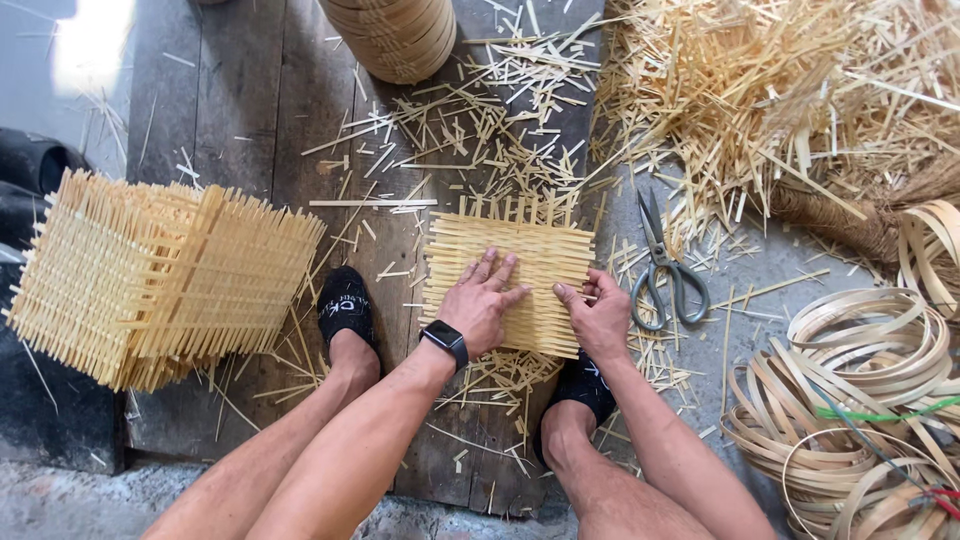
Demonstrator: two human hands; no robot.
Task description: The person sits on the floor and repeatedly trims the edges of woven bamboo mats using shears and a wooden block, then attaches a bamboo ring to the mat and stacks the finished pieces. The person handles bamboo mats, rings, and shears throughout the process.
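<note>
A: What is seen far to the left of the left hand point(482, 300)?

B: A stack of woven bamboo mats point(150, 280) is kept there, out of the way.

A: And the hands?

B: The left hand is spread flat, fingers open, pressed on 1 small woven mat point(520, 250), seemingly so it is held steady. Its right edge is pinched by the right hand point(598, 315). Scissors point(665, 270) are laid just right of that hand, within reach, with coiled bamboo strips point(850, 400) beyond.

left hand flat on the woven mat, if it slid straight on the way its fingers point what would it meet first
Probably the mat's far fringe of upright strip ends, then loose bamboo offcuts on the boards; the left hand points up and slightly right.
</note>
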